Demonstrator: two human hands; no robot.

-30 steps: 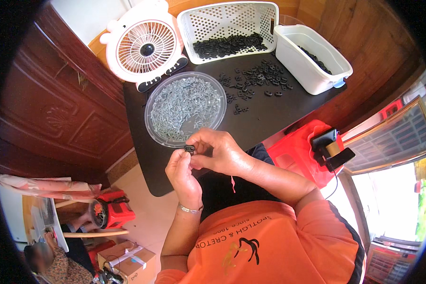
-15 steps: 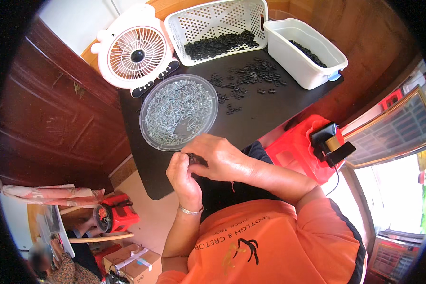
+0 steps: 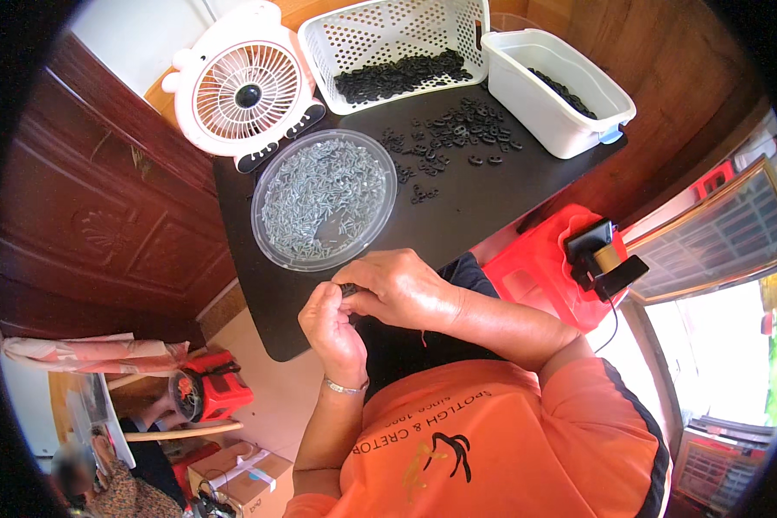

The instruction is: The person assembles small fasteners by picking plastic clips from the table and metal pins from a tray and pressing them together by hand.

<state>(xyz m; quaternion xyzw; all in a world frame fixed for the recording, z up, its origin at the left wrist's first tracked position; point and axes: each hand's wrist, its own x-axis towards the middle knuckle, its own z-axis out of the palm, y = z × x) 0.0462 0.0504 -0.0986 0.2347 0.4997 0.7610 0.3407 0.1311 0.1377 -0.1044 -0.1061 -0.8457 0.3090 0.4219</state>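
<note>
Black piece (image 3: 348, 291), now deeper between left hand (image 3: 332, 335) and right hand (image 3: 403, 289).

Both hands meet just left of frame center. Left hand (image 3: 328, 331) upright, fingers bent, tips against right fingertips. Left wrist (image 3: 346, 383) roughly straight — left forearm (image 3: 326, 436) rises from lower edge. Right hand (image 3: 403, 289) back-up, thumb and index closed in a pinch, pointing left — right forearm (image 3: 520, 325) slants up-left from right of center, elbow bent.
</note>
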